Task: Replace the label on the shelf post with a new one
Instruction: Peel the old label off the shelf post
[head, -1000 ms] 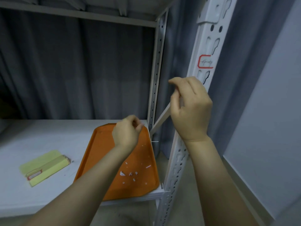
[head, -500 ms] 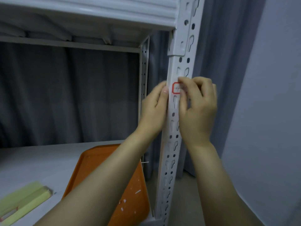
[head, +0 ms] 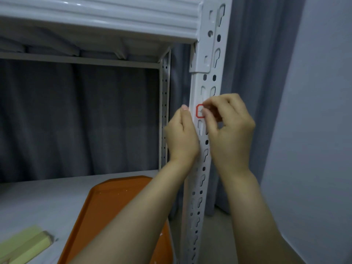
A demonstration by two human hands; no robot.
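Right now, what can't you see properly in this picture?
- Label: right part hidden by right hand fingers; its writing is too small to read.
- Tray: near end cut off by the bottom edge, partly behind the left hand's arm.
- Yellow pad: cut off at the corner.

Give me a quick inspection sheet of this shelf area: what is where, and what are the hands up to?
Surface: grey shelf board, carrying a tray and a pad.
Job's things: red-edged label on the white shelf post, partly covered by fingers.
Clutter: orange tray with small white scraps; yellow-green pad at the lower left.
Hands: left hand rests against the post's left edge; right hand pinches at the label; whether it grips it cannot be told.
Cables: nothing seen.
Surroundings: dark curtain behind, pale wall to the right, upper shelf overhead.
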